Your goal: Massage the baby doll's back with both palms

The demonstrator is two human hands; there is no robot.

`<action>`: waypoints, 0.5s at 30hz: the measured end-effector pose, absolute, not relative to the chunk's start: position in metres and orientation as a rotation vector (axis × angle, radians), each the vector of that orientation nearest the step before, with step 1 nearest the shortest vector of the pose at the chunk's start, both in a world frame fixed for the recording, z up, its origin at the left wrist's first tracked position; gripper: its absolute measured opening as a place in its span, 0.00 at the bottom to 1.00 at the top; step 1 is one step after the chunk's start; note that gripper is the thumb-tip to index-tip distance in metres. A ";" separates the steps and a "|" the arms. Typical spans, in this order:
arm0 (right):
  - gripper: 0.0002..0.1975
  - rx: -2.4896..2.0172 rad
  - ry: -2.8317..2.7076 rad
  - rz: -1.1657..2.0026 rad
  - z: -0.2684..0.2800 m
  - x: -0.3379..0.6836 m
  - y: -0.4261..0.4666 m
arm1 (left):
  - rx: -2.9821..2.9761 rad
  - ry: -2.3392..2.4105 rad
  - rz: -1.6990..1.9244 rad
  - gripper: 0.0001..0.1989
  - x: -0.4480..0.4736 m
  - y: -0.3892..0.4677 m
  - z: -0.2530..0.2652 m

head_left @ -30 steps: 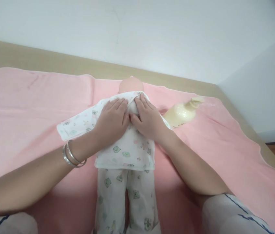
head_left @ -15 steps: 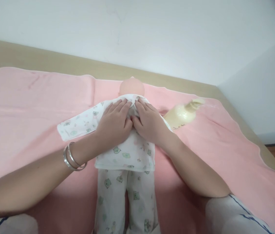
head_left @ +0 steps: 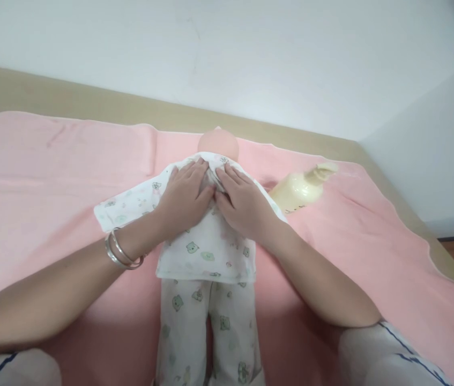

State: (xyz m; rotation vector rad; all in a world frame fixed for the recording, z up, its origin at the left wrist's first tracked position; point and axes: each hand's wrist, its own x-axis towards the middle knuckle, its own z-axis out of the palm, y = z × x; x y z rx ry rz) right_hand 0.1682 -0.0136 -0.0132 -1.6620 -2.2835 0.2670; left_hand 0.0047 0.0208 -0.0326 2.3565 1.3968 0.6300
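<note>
A baby doll (head_left: pixel 217 143) lies on a pink blanket, its head away from me. It wears a white printed top (head_left: pixel 206 252) and matching trousers (head_left: pixel 227 327) with small green animal figures. My left hand (head_left: pixel 184 195) rests flat on the upper part of the top, fingers stretched toward the doll's head. Beside it my right hand (head_left: pixel 246 206) lies open on the other side of the chest. The thumbs are close together over the middle of the cloth, which is bunched between the fingers near the neck. Two silver bangles (head_left: pixel 120 249) circle my left wrist.
A pale yellow pump bottle (head_left: pixel 299 190) lies on its side to the right of the doll, by the right sleeve. The pink blanket (head_left: pixel 69 155) covers much of a beige surface (head_left: pixel 90 96). A white wall (head_left: pixel 251 59) rises behind it.
Both hands have slid slightly over the top, the left a little to the left. The cloth at the neck has shifted and covers slightly more near the head. The bottle has stayed put.
</note>
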 end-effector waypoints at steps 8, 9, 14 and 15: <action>0.34 -1.727 -2.185 0.350 -0.021 0.177 0.007 | 2.353 1.393 0.596 0.30 0.010 0.001 -0.022; 0.33 -1.719 -2.194 0.323 -0.021 0.177 0.006 | 2.347 1.388 0.595 0.30 0.010 0.001 -0.022; 0.31 -1.674 -2.254 0.160 -0.021 0.170 -0.006 | 2.300 1.353 0.630 0.30 0.007 0.012 -0.026; 0.30 -1.674 -2.263 0.128 -0.021 0.168 -0.009 | 2.304 1.333 0.648 0.29 0.006 0.015 -0.027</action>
